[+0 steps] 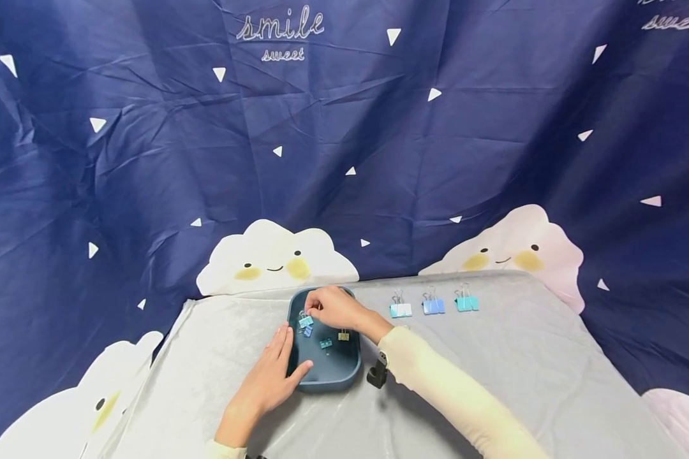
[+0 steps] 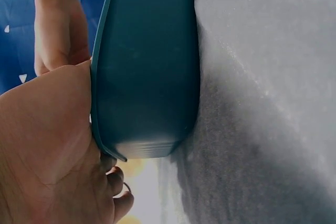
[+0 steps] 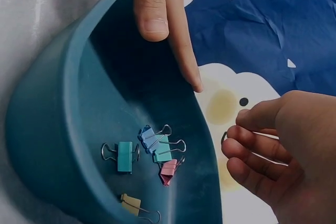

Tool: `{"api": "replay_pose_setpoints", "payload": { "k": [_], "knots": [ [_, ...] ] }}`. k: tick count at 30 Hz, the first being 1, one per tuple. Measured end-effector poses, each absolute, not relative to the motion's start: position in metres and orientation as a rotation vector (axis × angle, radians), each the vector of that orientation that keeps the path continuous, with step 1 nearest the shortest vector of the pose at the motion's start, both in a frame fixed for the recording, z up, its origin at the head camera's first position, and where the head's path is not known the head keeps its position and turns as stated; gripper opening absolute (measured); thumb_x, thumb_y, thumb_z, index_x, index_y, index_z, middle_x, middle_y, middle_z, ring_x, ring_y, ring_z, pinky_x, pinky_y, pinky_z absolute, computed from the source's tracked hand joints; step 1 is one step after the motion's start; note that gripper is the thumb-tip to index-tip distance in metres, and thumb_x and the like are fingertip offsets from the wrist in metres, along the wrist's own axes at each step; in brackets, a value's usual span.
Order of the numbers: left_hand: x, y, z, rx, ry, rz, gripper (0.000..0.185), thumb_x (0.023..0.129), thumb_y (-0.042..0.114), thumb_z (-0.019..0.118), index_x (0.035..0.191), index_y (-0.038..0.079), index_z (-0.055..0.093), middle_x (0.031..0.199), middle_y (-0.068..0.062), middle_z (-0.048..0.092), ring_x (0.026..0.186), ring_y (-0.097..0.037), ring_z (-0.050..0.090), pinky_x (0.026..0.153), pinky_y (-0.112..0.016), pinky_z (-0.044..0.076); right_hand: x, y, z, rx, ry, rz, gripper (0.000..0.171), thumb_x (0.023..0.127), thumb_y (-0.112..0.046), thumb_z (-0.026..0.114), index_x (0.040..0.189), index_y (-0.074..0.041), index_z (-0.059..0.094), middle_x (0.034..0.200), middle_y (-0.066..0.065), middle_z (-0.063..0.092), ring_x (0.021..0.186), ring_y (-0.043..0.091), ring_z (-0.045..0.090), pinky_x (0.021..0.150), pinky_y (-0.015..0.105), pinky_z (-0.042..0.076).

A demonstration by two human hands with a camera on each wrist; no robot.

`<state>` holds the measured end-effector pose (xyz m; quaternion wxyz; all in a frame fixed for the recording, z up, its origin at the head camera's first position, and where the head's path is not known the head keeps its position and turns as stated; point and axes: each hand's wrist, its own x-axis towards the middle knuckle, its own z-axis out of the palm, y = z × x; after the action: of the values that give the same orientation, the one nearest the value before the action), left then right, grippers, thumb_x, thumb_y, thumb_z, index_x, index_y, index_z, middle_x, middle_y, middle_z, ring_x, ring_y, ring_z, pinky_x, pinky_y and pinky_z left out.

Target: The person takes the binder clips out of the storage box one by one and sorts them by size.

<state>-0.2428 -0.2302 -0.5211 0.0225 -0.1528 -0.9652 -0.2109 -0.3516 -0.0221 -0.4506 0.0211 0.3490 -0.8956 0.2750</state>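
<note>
A dark teal tray stands on the cloth with several small binder clips in it. In the right wrist view I see a blue clip overlapping a light teal clip, a pink clip beside them, a teal clip and a yellow clip. My left hand rests along the tray's left side, fingers extended and thumb over the rim. Over the far part of the tray, my right hand has loosely bent fingers, with nothing visible between them.
To the right of the tray, a row of larger binder clips lies on the grey cloth: white, blue and teal. A navy curtain with clouds and triangles hangs behind the cloth's far edge.
</note>
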Motion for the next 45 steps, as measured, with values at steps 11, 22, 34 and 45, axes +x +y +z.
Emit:
{"api": "replay_pose_setpoints", "payload": {
  "k": [11, 22, 34, 45],
  "knots": [
    [-0.244, -0.228, -0.521, -0.473, -2.996, -0.655, 0.089, 0.108, 0.054, 0.056, 0.168, -0.003, 0.023, 0.178, -0.019, 0.018, 0.166, -0.038, 0.019, 0.131, -0.060, 0.028, -0.366, -0.028, -0.461, 1.054, -2.834, 0.835, 0.010, 0.102, -0.011, 0.070, 0.103, -0.009, 0.080, 0.097, -0.001, 0.080, 0.087, 0.011, 0.069, 0.084, 0.031, 0.058],
    [-0.245, -0.229, -0.522, -0.486, -2.983, -0.647, 0.089, 0.107, 0.054, 0.056, 0.166, -0.005, 0.026, 0.177, -0.021, 0.021, 0.165, -0.040, 0.022, 0.131, -0.059, 0.028, -0.377, -0.039, -0.476, 1.034, -2.965, 0.764, 0.019, 0.105, -0.011, 0.065, 0.120, -0.005, 0.076, 0.116, 0.006, 0.079, 0.109, 0.020, 0.074, 0.099, 0.039, 0.060],
    [-0.246, -0.229, -0.521, -0.492, -2.995, -0.651, 0.089, 0.108, 0.054, 0.056, 0.167, -0.004, 0.025, 0.178, -0.020, 0.020, 0.165, -0.039, 0.020, 0.131, -0.059, 0.028, -0.374, -0.055, -0.494, 1.069, -3.013, 0.373, 0.035, 0.104, -0.015, 0.068, 0.139, -0.013, 0.070, 0.135, 0.005, 0.072, 0.131, 0.025, 0.062, 0.114, 0.038, 0.051],
    [-0.245, -0.231, -0.520, -0.492, -2.979, -0.657, 0.091, 0.107, 0.056, 0.056, 0.166, -0.005, 0.025, 0.177, -0.021, 0.020, 0.165, -0.040, 0.021, 0.131, -0.060, 0.028, -0.375, -0.057, -0.500, 1.162, -2.927, 0.385, 0.009, 0.100, -0.009, 0.071, 0.095, -0.013, 0.079, 0.093, -0.003, 0.073, 0.086, 0.011, 0.066, 0.083, 0.024, 0.057]
  ]
}}
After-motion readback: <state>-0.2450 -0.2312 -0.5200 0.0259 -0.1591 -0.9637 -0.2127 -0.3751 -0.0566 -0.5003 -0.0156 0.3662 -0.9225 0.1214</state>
